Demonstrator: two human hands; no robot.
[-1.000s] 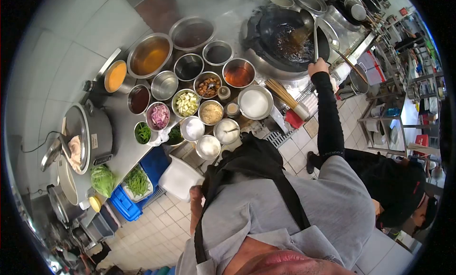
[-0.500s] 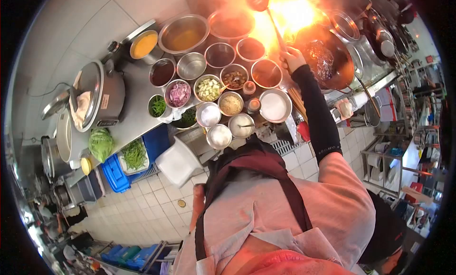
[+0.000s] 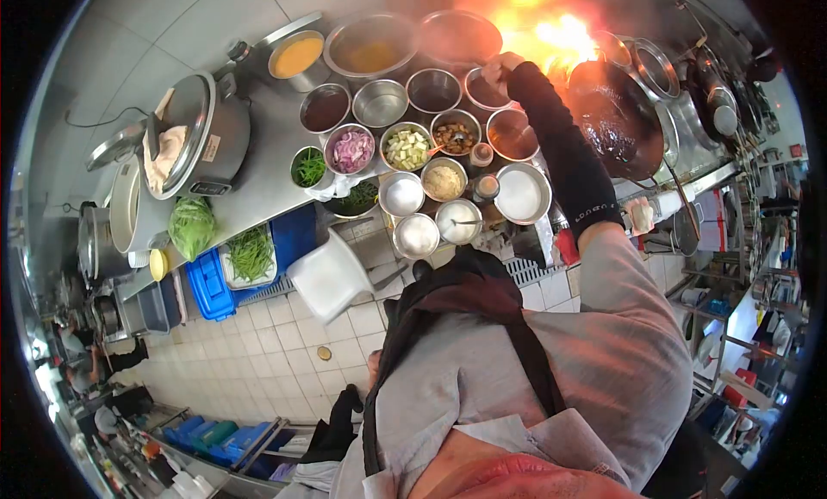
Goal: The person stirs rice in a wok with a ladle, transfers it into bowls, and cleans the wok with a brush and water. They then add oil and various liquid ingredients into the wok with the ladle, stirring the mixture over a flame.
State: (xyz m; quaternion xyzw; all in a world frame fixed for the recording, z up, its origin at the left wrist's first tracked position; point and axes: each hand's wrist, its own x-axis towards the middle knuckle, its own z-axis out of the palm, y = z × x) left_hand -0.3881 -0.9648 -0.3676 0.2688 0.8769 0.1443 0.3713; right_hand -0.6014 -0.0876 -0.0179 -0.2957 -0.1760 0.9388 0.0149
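My right hand [image 3: 500, 71], at the end of a black sleeve, is closed around the ladle's handle, above the metal bowls left of the wok. The ladle's head cannot be made out. Dark, glossy contents show in the wok [image 3: 613, 124], and bright flames rise at its back left. Nearest the hand are a bowl of reddish liquid [image 3: 512, 135] and a wide bowl [image 3: 459, 39] in the orange glare. Only a small patch of skin of my left arm or hand [image 3: 374, 364] shows beside the apron; its fingers are hidden.
Bowls of onion [image 3: 351, 152], diced vegetable [image 3: 406, 148] and white powders crowd the counter. A large cooker [image 3: 226, 141] and a cabbage [image 3: 191, 228] are at left. Below stand a white stool [image 3: 328, 277] and a blue crate [image 3: 209, 285]. Other people are at far left.
My right hand has moved left, from beside the flames to over the bowls, and the ladle's head no longer shows above it. The flames look smaller. The view has shifted.
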